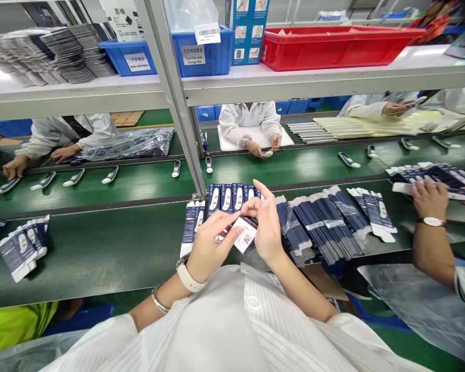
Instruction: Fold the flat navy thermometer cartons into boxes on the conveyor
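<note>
The left hand (213, 237) and the right hand (269, 225) hold a small box (245, 236) near the front edge of the green bench (112, 248), with blue boxes (227, 198) lined up by its back edge and flat boxes (320, 225) in bundles to the right.

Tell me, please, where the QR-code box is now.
In the head view, the QR-code box is below and slightly right of centre, between the left hand and the right hand, in front of the navy boxes.

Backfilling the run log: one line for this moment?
left hand: holding carton | right hand: at carton's side | carton row: beyond | flat-carton bundles: to right
</note>
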`<state>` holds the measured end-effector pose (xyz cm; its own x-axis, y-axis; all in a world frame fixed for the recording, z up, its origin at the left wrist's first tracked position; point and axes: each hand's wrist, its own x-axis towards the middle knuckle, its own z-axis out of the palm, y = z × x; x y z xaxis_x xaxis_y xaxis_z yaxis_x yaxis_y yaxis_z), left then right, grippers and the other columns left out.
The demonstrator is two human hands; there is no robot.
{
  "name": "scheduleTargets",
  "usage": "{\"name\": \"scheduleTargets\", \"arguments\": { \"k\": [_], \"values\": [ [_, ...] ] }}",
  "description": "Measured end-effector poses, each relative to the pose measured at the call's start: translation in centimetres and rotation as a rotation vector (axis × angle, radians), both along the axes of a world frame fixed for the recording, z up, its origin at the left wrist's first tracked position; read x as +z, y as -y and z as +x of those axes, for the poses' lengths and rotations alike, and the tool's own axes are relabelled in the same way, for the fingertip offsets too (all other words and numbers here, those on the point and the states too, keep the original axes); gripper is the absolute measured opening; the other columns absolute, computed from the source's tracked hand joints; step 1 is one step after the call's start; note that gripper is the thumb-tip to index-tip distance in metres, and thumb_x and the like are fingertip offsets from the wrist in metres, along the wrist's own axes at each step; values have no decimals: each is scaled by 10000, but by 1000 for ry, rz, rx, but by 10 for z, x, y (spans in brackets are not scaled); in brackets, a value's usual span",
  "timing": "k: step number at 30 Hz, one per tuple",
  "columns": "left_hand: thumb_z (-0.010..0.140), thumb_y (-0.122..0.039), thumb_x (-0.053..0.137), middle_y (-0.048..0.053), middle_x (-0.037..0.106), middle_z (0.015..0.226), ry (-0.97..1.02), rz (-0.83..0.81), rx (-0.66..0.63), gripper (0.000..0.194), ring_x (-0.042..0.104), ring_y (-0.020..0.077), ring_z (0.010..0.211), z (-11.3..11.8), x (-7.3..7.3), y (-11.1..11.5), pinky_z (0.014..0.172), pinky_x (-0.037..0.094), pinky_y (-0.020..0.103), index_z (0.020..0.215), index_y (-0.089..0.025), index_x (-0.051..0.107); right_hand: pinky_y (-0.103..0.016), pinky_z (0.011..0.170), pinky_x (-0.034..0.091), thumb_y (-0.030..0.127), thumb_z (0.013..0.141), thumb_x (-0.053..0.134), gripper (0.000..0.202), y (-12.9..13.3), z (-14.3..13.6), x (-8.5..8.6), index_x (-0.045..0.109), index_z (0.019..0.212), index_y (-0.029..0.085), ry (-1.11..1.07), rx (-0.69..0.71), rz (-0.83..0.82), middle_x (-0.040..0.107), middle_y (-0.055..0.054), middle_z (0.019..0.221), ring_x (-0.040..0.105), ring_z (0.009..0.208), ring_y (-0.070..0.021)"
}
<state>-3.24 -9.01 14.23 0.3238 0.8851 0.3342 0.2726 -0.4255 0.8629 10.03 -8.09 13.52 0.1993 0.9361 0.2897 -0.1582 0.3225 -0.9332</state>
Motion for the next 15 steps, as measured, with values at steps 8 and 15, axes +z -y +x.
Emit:
{"name": "scheduleTargets", "arguments": {
  "k": [8,15],
  "values": [
    [707,-390,684,134,432,1308,0,-40,35,859,460,259,1154,11,-54,11,978,391,429,1394,-213,199,-247,585,460,588,849,341,480,-13,3,7,424,1210,284,-320,-97,-210,546,21,804,550,594,-104],
    [834,-402,504,121,572,1186,255,-383,228,577,601,201,943,1,-81,-68,793,511,328,1338,-167,349,-336,932,380,602,801,427,533,-27,21,-31,424,1215,265,-291,-267,-374,510,-54,1209,530,1074,-181]
  ]
}}
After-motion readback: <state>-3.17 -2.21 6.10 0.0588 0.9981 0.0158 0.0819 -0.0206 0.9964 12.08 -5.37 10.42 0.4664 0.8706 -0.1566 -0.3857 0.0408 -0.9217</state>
